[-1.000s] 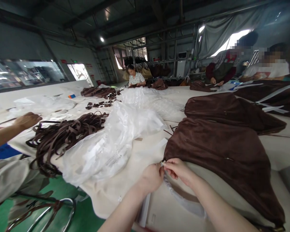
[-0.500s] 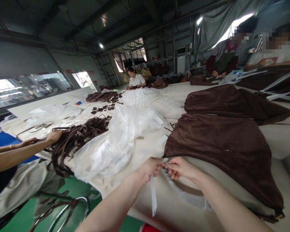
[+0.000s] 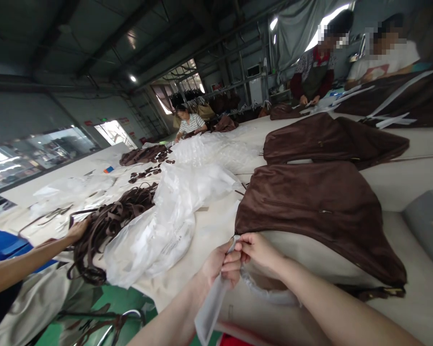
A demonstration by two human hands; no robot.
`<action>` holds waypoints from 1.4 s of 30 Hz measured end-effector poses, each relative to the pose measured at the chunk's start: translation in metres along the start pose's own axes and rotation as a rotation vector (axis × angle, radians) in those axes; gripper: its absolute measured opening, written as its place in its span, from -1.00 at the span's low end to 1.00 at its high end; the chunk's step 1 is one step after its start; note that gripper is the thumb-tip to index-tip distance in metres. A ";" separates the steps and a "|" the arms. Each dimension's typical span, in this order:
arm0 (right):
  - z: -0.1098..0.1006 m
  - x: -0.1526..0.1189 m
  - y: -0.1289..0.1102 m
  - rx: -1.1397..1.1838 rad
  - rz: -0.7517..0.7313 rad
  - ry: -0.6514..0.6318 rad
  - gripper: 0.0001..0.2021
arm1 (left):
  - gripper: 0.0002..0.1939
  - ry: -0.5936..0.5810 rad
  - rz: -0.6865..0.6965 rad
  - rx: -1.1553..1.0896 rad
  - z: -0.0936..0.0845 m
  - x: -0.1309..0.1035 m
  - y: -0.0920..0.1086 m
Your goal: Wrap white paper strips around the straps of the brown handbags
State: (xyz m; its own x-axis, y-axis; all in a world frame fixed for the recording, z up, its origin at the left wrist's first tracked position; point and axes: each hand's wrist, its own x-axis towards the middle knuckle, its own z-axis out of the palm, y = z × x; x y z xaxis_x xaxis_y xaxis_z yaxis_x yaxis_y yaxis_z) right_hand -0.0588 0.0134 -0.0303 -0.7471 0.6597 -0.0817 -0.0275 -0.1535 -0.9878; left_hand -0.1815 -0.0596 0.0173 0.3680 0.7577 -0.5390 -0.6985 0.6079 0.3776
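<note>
A dark brown bag point(image 3: 310, 206) lies flat on the table, its near left corner beside my hands. Both hands meet at that corner, where its strap begins. My left hand point(image 3: 224, 265) is closed round a thin white wrapping strip point(image 3: 211, 307), whose loose end hangs down below the fingers. My right hand point(image 3: 259, 251) pinches the strip at the strap's end; the fingertips partly hide what lies between them. From under my right hand curves the strap point(image 3: 270, 294), covered in pale wrapping.
A crumpled clear plastic bag point(image 3: 155, 240) lies left of my hands. Further left, a co-worker's hand point(image 3: 78, 229) touches a heap of brown straps point(image 3: 119, 214). A second brown bag point(image 3: 328, 139) lies behind the first. Several people work around the table.
My left hand has turned and closed more fully round the strip, whose hanging end now looks wider and nearer. The view has shifted, and the co-worker's hand has moved slightly.
</note>
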 end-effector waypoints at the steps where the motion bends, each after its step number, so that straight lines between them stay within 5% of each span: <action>1: 0.001 -0.001 -0.001 -0.019 0.036 -0.003 -0.84 | -0.74 -0.005 -0.001 0.009 -0.001 0.000 -0.002; 4: 0.002 -0.002 0.000 -0.126 0.134 0.005 -0.86 | -0.70 0.036 -0.031 0.126 -0.002 -0.001 -0.006; 7: 0.000 -0.003 0.002 -0.268 0.147 0.034 -0.83 | -0.60 0.198 0.050 0.438 0.002 -0.002 -0.012; 12: -0.011 -0.009 -0.011 -0.373 0.174 0.100 -0.77 | -0.67 0.684 0.668 1.594 0.004 -0.008 -0.020; 14: -0.014 -0.011 -0.021 -0.252 0.249 0.074 -0.75 | -0.73 0.805 0.757 2.002 0.003 -0.011 -0.023; 19: -0.012 -0.016 -0.033 0.034 0.417 -0.061 -0.43 | -0.69 0.912 0.514 2.512 0.000 -0.015 -0.029; 24: -0.009 -0.014 -0.030 -0.067 0.429 -0.017 -0.35 | -0.59 0.875 0.400 2.733 0.002 -0.011 -0.040; 29: -0.008 -0.013 -0.026 -0.261 0.324 0.027 -0.57 | -0.61 0.848 0.435 2.696 0.000 -0.006 -0.049; 33: -0.005 -0.017 -0.027 -0.253 0.262 0.027 -0.76 | -0.75 0.909 0.479 2.387 -0.001 -0.007 -0.044; 37: 0.003 -0.018 -0.024 -0.228 0.242 0.099 -0.80 | -0.80 0.927 0.566 1.852 -0.002 -0.004 -0.033; 39: 0.007 -0.017 -0.021 -0.229 0.244 0.113 -0.79 | -0.78 0.823 0.550 1.478 -0.002 -0.003 -0.027; 42: 0.010 -0.015 -0.015 -0.192 0.247 0.089 -0.78 | -0.75 0.586 0.343 0.793 -0.001 -0.005 -0.019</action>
State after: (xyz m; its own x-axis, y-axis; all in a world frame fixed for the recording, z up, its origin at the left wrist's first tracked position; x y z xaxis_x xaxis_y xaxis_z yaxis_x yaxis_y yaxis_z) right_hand -0.0536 -0.0015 -0.0130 -0.6543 0.6830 -0.3246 0.2792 -0.1807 -0.9431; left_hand -0.1712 -0.0751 0.0120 -0.2779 0.8139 -0.5102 -0.0280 0.5240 0.8512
